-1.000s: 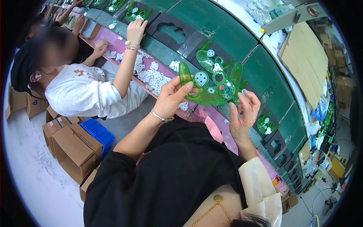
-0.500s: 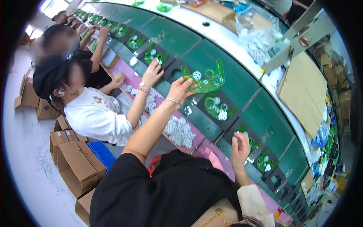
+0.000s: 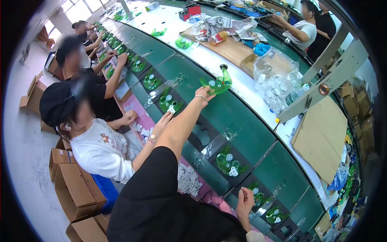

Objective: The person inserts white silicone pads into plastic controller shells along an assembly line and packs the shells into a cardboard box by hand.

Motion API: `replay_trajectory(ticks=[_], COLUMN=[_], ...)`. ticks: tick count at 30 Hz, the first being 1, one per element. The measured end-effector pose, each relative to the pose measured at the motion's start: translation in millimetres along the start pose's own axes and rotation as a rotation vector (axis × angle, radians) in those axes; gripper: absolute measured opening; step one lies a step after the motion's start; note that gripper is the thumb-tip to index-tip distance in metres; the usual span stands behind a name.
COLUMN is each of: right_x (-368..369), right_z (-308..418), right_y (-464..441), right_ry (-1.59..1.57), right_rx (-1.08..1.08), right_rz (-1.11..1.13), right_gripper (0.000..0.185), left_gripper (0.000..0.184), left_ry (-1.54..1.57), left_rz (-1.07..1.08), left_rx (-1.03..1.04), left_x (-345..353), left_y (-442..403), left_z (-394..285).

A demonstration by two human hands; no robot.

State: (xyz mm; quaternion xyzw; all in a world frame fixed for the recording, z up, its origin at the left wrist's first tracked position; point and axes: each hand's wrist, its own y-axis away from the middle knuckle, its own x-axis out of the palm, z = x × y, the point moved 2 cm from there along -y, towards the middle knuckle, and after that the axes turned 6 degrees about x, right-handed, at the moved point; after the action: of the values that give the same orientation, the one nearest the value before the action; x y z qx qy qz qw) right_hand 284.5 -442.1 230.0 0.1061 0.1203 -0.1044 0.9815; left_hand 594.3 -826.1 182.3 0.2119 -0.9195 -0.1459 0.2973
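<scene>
My left hand is stretched far out over the conveyor, its fingers closed on the left grip of a translucent green game controller shell. Round white and dark button parts show in that shell. Low in the view, my right hand is raised with thumb and fingertips curled together; anything between them is too small to make out. Beside it a similar green shell lies in a dark fixture. Another shell with a white piece rests in the fixture above. An emptied fixture sits below my left forearm.
A co-worker in a white top sits at my left, one hand near a shell. White pieces are heaped on the pink ledge. Across the belt, a white shelf carries plastic bags, cardboard and two green shells. Open cartons stand on the floor.
My left hand has carried the controller shell farther out across the belt, toward the white shelf. The view has shifted, and my right hand's fingers look more curled.
</scene>
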Motion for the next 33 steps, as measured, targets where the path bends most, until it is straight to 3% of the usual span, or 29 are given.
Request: replay_trajectory(ticks=[5, 16, 19, 28, 33], right_x=[-1.8, 4.6, 6.1, 9.6, 10.4], right_z=[-8.4, -10.6, -9.0, -3.6, -6.5], right_y=[-2.2, -7.6, -12.3, -15.4, -13.2], right_ry=[-0.008, -0.031, -0.032, -0.038, -0.02], right_rx=[0.063, 0.165, 0.164, 0.203, 0.184], right_rz=[-0.058, -0.075, -0.076, -0.075, -0.073], right_gripper=[0.014, 0.012, 0.012, 0.013, 0.013], left_gripper=[0.015, 0.019, 0.03, 0.016, 0.024], left_ry=[-0.006, -0.182, -0.269, -0.577, -0.831], left_rz=[-0.095, -0.064, 0.004, -0.033, -0.096], left_rx=[-0.04, -0.113, -0.121, -0.044, 0.027], left_x=[32.0, 75.2, 73.9, 90.1, 95.7], left_y=[-39.3, -83.3, -98.8, -97.8, -98.1], left_z=[28.9, 40.0, 41.3, 23.0, 19.1])
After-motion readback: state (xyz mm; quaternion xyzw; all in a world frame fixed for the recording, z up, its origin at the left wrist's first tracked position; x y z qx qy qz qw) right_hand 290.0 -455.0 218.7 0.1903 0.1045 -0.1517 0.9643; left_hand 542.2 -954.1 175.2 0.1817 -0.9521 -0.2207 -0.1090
